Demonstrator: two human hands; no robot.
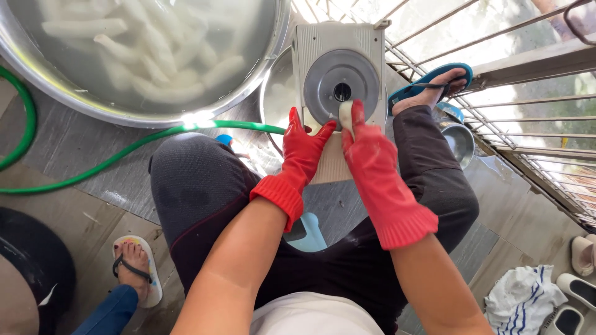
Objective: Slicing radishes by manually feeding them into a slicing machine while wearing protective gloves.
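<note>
Floor: grey wood-look tiles (81, 149), wet patches. Metal railing (528, 68) along right side w/ strong daylight beyond. Green hose (124, 155) across floor. Striped cloth (521, 298) and pale shoes (580, 273) bottom right, poss. slippers.

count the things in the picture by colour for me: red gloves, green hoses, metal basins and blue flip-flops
red gloves: 2, on the left hand and the right hand
green hose: 1
metal basins: 3, a large basin, a second basin behind the slicer, a small bowl
blue flip-flop: 1
total: 7
</note>
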